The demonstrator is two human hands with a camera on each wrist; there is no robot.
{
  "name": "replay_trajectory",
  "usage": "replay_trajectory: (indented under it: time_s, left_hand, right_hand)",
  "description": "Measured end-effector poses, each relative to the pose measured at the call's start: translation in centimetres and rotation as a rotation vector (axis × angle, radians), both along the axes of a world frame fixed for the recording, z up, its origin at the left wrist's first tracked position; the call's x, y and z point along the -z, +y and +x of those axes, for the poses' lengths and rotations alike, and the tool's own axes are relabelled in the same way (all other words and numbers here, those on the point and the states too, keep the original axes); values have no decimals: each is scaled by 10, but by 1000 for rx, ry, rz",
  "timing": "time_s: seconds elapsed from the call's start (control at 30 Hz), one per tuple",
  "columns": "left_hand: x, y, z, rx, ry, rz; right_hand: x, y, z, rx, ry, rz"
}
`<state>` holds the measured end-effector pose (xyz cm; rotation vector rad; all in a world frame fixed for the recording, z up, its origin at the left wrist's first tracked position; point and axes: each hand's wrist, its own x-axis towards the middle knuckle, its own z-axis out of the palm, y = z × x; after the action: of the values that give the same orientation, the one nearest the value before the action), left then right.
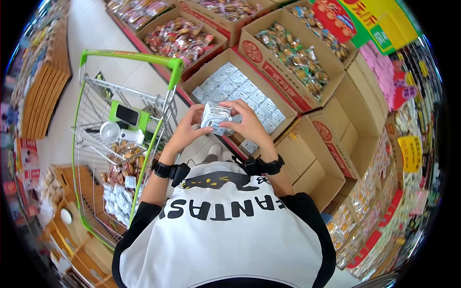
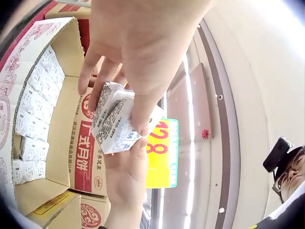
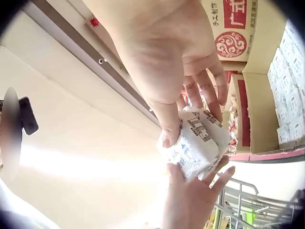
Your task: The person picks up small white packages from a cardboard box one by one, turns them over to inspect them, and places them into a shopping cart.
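Both hands hold small white paper-wrapped mooncakes point(image 1: 214, 116), pressed together, with blue and dark print on the wrappers. My left hand point(image 1: 186, 132) grips them from the left, its thumb on the near side. From the right, my right hand point(image 1: 249, 126) has its thumb on the near side and its fingers over the far side. In the left wrist view the two thumbs nearly meet on the printed wrapper point(image 2: 119, 126). Just beyond the hands, a cardboard box point(image 1: 288, 108) contains rows of similar white packets point(image 1: 247, 86).
To the left stands a shopping cart point(image 1: 132, 56) with a green handle, carrying a phone point(image 1: 127, 114), a small white fan point(image 1: 110, 131) and loose white packets point(image 1: 117, 199). Boxes of wrapped snacks point(image 1: 293, 60) line the far side. Bare-bottomed cardboard boxes point(image 1: 307, 163) are at right.
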<state>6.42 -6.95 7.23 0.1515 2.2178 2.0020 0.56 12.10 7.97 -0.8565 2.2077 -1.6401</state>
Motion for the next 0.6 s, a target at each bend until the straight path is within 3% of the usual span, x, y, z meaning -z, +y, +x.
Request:
replay_trajectory:
  time_s: [0.17, 0.3, 0.6]
  left_hand:
    - [10, -15, 30, -154, -5, 27]
    - [4, -23, 61, -321, -26, -115]
    - [-13, -17, 116, -491, -107, -438]
  right_hand:
    - [-1, -27, -2, -157, -10, -11]
    - [6, -51, -2, -358, -26, -6]
    - [13, -78, 18, -598, -82, -63]
